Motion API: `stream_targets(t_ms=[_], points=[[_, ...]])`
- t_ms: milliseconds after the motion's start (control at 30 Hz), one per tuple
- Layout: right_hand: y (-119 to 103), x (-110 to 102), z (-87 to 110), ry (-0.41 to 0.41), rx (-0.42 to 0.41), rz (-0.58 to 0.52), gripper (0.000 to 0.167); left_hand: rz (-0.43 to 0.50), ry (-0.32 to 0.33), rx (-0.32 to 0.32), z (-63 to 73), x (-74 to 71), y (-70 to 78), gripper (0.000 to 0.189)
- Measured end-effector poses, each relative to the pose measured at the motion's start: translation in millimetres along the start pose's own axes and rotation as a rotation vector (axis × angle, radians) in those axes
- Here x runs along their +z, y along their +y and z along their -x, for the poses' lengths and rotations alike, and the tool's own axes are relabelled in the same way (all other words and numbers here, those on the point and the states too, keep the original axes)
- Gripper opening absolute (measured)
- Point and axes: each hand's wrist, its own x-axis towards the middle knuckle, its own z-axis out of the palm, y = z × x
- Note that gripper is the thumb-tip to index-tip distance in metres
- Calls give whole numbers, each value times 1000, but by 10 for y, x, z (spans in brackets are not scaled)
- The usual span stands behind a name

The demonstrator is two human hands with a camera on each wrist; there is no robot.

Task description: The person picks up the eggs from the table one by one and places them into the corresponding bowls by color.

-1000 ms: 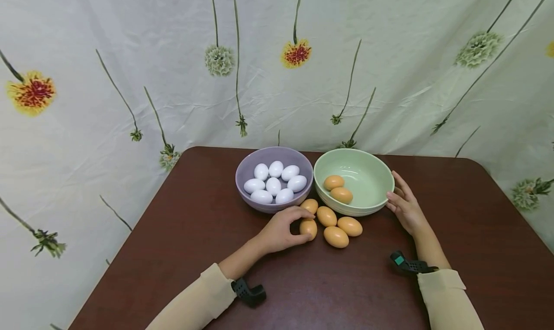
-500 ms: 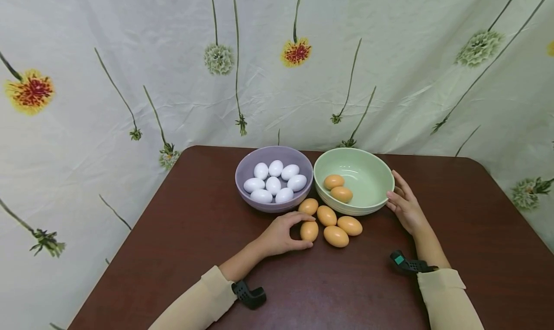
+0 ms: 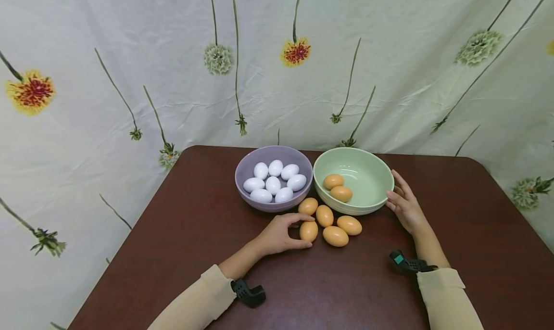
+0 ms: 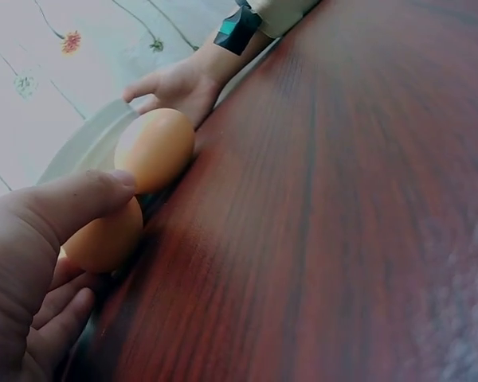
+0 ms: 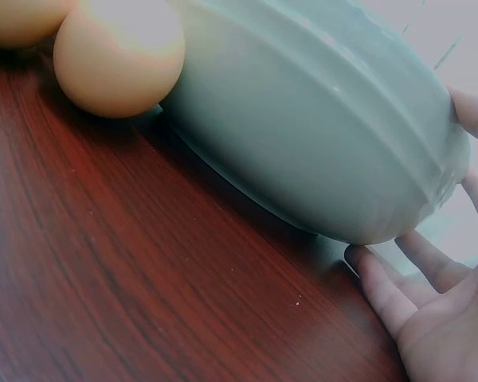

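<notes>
In the head view my left hand curves its thumb and fingers round a brown egg on the table. The left wrist view shows the thumb across this egg, with another brown egg beyond it. My right hand rests spread fingers against the outer right side of a green bowl, with two brown eggs inside. In the right wrist view those fingers touch the bowl wall low down.
A purple bowl of several white eggs stands left of the green one. Several more brown eggs lie before the bowls on the dark wooden table. Behind hangs a flowered cloth.
The brown egg at my left hand has shifted slightly toward the near edge, and the thumb has moved with it. One neighbouring egg has turned a little. My right hand stays at the bowl.
</notes>
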Motion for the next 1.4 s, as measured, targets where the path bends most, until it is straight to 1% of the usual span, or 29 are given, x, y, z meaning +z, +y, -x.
stream_targets(t_ms=[167, 333, 433, 667, 867, 933, 1100, 1267, 1400], points=[[-13, 11, 4, 9, 10, 6, 68, 16, 25, 17, -6, 4, -8, 50], [-22, 29, 3, 20, 10, 10, 68, 55, 48, 48, -35, -31, 59, 50], [-31, 38, 3, 23, 9, 14, 67, 63, 49, 55, -81, -80, 131, 51], [-16, 28, 6, 19, 11, 8, 68, 94, 60, 100, -218, -185, 255, 51], [-16, 22, 9, 14, 13, 14, 69, 86, 65, 76, -343, -242, 361, 52], [-23, 22, 9, 17, 13, 16, 69, 73, 68, 72, -391, -251, 392, 52], [-31, 23, 9, 21, 14, 17, 69, 78, 75, 63, -507, -257, 440, 53], [-35, 30, 11, 23, 10, 17, 68, 103, 85, 69, -615, -233, 444, 55], [-33, 32, 11, 22, 9, 17, 68, 122, 75, 62, -696, -203, 436, 56]])
